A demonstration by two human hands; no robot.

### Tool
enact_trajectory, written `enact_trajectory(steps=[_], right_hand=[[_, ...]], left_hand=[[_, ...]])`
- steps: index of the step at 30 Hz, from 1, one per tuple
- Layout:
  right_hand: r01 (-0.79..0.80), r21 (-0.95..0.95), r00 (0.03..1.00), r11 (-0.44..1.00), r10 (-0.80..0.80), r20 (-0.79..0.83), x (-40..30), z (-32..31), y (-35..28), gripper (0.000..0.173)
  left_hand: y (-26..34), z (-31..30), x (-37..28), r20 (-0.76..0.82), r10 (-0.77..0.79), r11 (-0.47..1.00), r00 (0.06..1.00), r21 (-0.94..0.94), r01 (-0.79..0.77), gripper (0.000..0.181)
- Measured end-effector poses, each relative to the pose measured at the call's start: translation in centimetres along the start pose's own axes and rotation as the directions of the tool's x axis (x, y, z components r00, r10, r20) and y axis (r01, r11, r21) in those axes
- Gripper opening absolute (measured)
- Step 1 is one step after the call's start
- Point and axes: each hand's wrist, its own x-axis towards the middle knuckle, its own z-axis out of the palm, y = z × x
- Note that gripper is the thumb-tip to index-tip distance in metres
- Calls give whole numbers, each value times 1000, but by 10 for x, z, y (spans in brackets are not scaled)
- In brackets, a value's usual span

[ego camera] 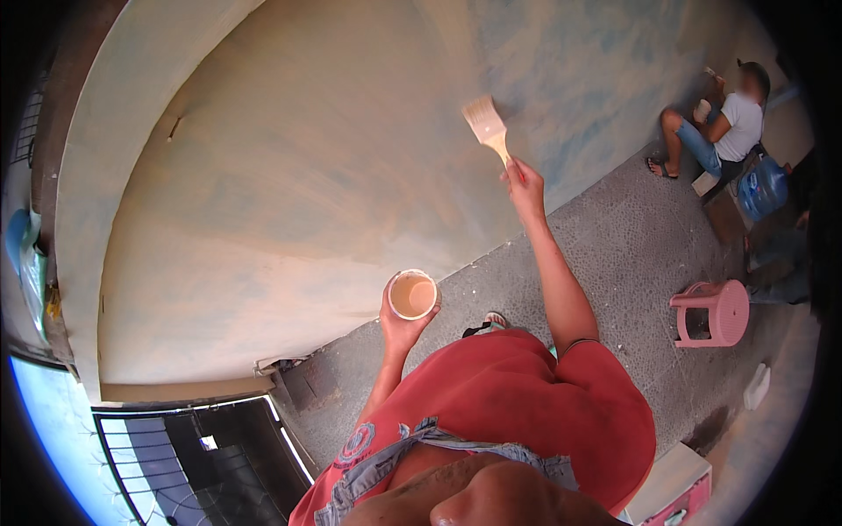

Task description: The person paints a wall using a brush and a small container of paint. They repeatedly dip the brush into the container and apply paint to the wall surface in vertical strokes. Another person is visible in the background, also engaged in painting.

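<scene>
My right hand [526, 187] grips the wooden handle of a wide flat paintbrush [487, 121]. Its bristles are up against or just off the wall [316, 164]; I cannot tell which. Peach-beige paint covers much of this wall in uneven streaks, with bluish patches showing towards the right. Lower down, my left hand [400, 329] is wrapped around a small round paint cup [413, 294] with a pale rim. Seen from above, the cup holds some peach-coloured paint.
A seated person [730, 125] holds a cup by the wall at upper right, near a blue water jug [763, 187]. A pink plastic stool [714, 314] stands on the speckled floor [612, 263]. At lower left is a dark metal gate [223, 473]. A nail [174, 129] sticks out of the wall.
</scene>
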Motion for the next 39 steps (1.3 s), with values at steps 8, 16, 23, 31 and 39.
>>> enact_trajectory(steps=[8, 16, 23, 31, 39], right_hand=[[-11, 46, 998, 999, 14, -61, -33, -24, 19, 32], [426, 311, 892, 850, -451, 9, 54, 36, -227, 32], [358, 65, 933, 932, -359, 3, 67, 51, -184, 30], [-50, -104, 999, 993, 51, 14, 25, -31, 21, 31], [93, 69, 995, 993, -91, -30, -3, -27, -74, 28]], left_hand=[[6, -7, -17, -7, -18, 998, 1000, 54, 19, 93], [7, -17, -55, -37, 8, 1000, 999, 29, -7, 93], [6, -25, -85, -132, -7, 1000, 991, -24, 4, 94], [-2, -27, -104, -141, -43, 993, 989, -117, 27, 93], [-6, -26, -100, -113, -84, 996, 990, -38, 80, 93]])
